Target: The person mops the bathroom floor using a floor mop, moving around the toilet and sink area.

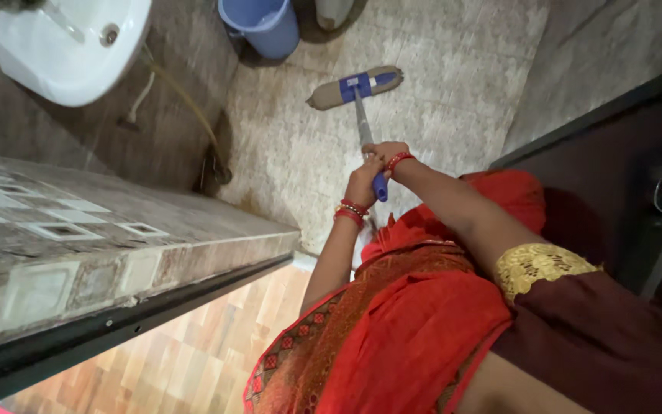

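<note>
- Flat mop (355,87) with a blue clamp, grey pad and metal pole with blue grip lies pad-down on the speckled beige floor (438,100), in front of the person.
- Left hand (363,182) is wrapped around the pole's blue grip; red bangles sit at the wrist.
- Right hand (385,152) is closed on the pole just above the left, fingers mostly hidden behind it.
- Blue plastic bucket (262,24) stands beyond the mop, cut off by the top edge.
- White ceramic washbasin (70,50) hangs at upper left, partly cropped.
- Red draped cloth (415,322) hides the person's legs.
</note>
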